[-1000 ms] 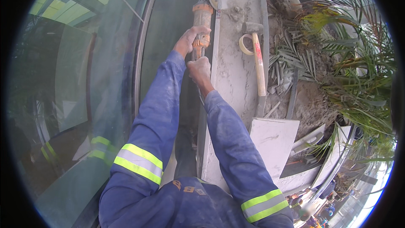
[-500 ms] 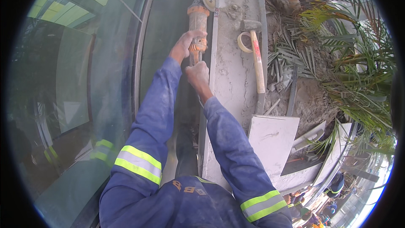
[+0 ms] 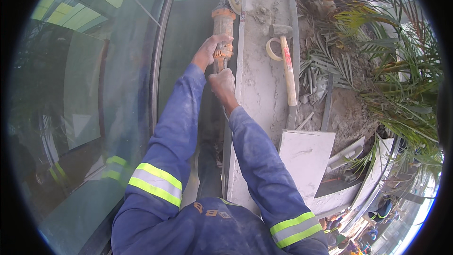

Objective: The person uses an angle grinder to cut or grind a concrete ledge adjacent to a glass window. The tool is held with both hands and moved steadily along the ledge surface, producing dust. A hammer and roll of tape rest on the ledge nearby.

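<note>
A dusty orange and grey angle grinder (image 3: 223, 25) points away from me, held in both hands. My left hand (image 3: 210, 50) wraps round the middle of its body. My right hand (image 3: 222, 84) is closed round its rear end, nearer to me. At the far end the round disc (image 3: 234, 0) stands by the edge of a cement-covered ledge (image 3: 257, 85); whether it touches the edge I cannot tell. On the ledge, right of the grinder, lie a hammer (image 3: 289, 68) with a wooden handle and a roll of cream tape (image 3: 270, 49).
A glass wall (image 3: 127, 66) with a dark frame runs along my left. Right of the ledge are soil (image 3: 351, 111), palm fronds (image 3: 396, 85) and a pale flat panel (image 3: 306, 156). Several people (image 3: 373, 226) are far off at the lower right. Dust hangs in the air.
The grinder and both hands have shifted very slightly to the right and towards me along the ledge edge. My grip stays the same.
</note>
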`<state>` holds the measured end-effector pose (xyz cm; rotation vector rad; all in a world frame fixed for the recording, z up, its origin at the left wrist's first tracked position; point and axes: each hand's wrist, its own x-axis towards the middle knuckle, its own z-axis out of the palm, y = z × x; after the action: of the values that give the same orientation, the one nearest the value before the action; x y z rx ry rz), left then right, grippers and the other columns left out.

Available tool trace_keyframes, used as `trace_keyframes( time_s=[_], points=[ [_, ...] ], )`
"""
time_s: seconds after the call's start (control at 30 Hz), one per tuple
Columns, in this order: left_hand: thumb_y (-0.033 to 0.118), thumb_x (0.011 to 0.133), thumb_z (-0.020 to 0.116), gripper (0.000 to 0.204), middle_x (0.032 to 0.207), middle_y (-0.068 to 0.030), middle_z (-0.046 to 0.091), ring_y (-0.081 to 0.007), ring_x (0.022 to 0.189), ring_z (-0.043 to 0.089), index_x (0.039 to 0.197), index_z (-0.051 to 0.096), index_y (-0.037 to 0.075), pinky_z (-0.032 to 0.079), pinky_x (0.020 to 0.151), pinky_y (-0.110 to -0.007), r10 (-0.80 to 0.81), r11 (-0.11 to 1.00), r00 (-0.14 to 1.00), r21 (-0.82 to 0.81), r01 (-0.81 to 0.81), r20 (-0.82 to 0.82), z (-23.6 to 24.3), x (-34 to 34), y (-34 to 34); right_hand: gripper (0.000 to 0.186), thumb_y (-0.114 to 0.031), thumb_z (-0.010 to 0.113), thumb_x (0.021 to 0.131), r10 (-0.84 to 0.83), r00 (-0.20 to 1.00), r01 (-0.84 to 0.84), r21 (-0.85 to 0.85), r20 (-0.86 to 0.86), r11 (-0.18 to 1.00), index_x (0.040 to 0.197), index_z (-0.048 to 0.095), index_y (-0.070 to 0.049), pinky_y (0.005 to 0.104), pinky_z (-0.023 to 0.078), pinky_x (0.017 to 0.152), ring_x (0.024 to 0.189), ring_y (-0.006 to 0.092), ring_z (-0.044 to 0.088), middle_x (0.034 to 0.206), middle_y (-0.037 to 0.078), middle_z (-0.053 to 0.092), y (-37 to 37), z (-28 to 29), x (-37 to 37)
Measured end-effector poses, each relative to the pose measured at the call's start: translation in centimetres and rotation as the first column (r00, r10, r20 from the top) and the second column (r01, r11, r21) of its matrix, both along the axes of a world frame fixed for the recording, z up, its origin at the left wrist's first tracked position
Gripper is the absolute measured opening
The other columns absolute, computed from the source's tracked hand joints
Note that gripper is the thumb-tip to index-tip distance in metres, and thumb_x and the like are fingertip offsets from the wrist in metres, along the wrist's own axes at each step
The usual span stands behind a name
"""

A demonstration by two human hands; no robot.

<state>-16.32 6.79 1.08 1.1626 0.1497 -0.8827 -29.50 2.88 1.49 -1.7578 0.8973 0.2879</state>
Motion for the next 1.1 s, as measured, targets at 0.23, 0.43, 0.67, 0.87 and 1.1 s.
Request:
trace_keyframes(
  time_s=[0.23, 0.43, 0.67, 0.87, 1.1],
  points=[
    [0.026, 0.074, 0.082, 0.046, 0.088, -0.008, 0.063, -0.0212, 0.071, 0.068, 0.109, 0.06, 0.004, 0.06, 0.065, -0.036, -0.017, 1.0, 0.999, 0.003, 0.016, 0.039, -0.8, 1.1, -0.5, 0.032, -0.014, 0.065, 0.08, -0.002, 1.0, 0.002, 0.02, 0.009, 1.0, 0.096, 0.069, 0.013, 0.0489, 0.056, 0.086, 0.096, 0.0465, 0.072, 0.096, 0.036, 0.07, -0.4, 0.1, 0.8],
    [0.026, 0.071, 0.083, 0.045, 0.086, -0.0058, 0.062, -0.0192, 0.069, 0.066, 0.106, 0.062, 0.006, 0.059, 0.064, -0.036, -0.022, 1.0, 0.999, 0.023, 0.021, 0.034, -0.5, 0.9, -0.8, 0.031, -0.014, 0.064, 0.08, -0.027, 0.999, 0.027, 0.014, 0.02, 1.0, 0.096, 0.069, 0.013, 0.0484, 0.056, 0.088, 0.099, 0.0465, 0.071, 0.098, 0.036, 0.07, -0.4, -0.6, 0.8],
    [0.026, 0.068, 0.084, 0.045, 0.085, -0.0059, 0.063, -0.0188, 0.065, 0.064, 0.102, 0.064, 0.005, 0.057, 0.061, -0.036, -0.008, 0.999, 1.0, 0.035, 0.008, 0.006, -0.2, 0.2, -0.1, 0.034, -0.014, 0.065, 0.081, 0.003, 1.0, -0.003, 0.009, -0.021, 1.0, 0.102, 0.068, 0.013, 0.0494, 0.055, 0.092, 0.104, 0.0474, 0.069, 0.103, 0.037, 0.069, 0.0, -0.3, 0.1],
    [0.026, 0.069, 0.084, 0.046, 0.086, -0.0071, 0.063, -0.0214, 0.066, 0.067, 0.104, 0.063, 0.004, 0.059, 0.063, -0.037, -0.014, 0.999, 1.0, 0.039, 0.014, -0.001, 0.2, -0.4, 0.1, 0.037, -0.015, 0.066, 0.081, -0.002, 1.0, 0.003, 0.007, -0.003, 1.0, 0.105, 0.065, 0.013, 0.0499, 0.054, 0.093, 0.105, 0.0483, 0.068, 0.106, 0.037, 0.068, 0.2, -0.7, -0.4],
    [0.027, 0.071, 0.083, 0.046, 0.086, -0.0089, 0.064, -0.023, 0.067, 0.068, 0.104, 0.063, 0.004, 0.059, 0.063, -0.037, -0.016, 0.999, 1.0, 0.038, 0.016, 0.0, 0.5, -1.2, 1.0, 0.039, -0.015, 0.066, 0.082, 0.034, 0.999, -0.035, -0.034, -0.023, 0.999, 0.108, 0.062, 0.013, 0.0508, 0.054, 0.093, 0.105, 0.0493, 0.068, 0.107, 0.038, 0.068, 0.7, 0.2, -1.2]
  ],
)
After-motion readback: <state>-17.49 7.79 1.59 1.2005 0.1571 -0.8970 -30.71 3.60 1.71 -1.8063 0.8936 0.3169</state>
